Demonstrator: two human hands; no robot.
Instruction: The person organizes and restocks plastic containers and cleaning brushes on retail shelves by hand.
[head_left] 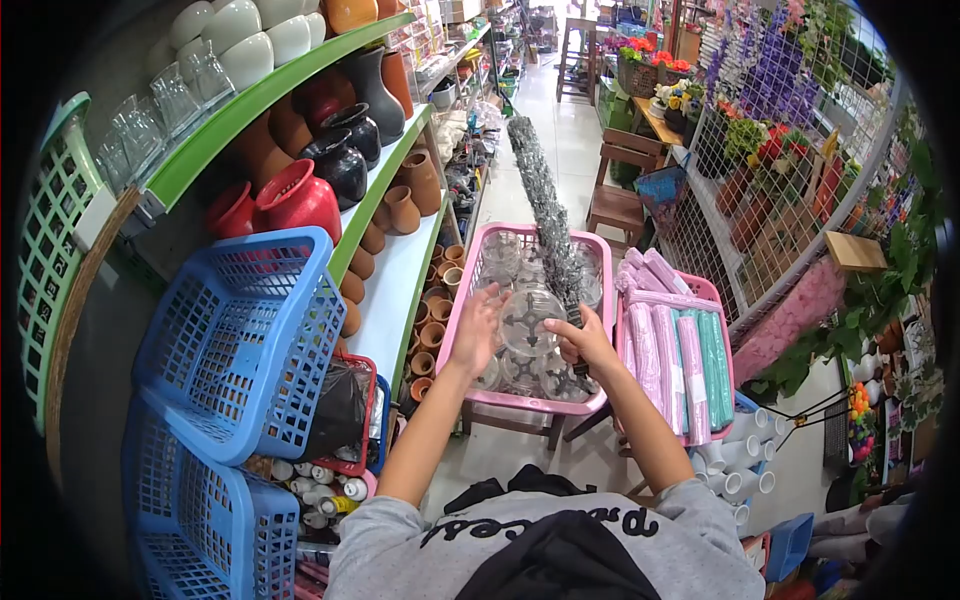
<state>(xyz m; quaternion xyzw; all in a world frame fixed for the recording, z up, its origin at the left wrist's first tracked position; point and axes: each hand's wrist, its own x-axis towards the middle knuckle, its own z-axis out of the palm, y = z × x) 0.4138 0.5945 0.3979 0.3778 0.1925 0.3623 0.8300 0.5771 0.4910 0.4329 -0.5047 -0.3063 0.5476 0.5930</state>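
A clear round container (531, 321) is between my hands, above a pink basket (472, 270) of similar clear containers. My left hand (479, 325) is at its left side, fingers apart, palm toward it. My right hand (586, 342) has its thumb on the container's right side, with the fingers wrapped round a duster (546, 205). The duster's grey, fluffy head points up and away over the basket. Its handle is mostly hidden by my right hand.
A pink basket of wrapped rolls (664, 335) stands at the right, beside a wire rack. Blue baskets (235, 340) are stacked at the left. Shelves (375, 280) hold vases and clay pots. A wooden chair (616, 190) stands beyond, along the aisle.
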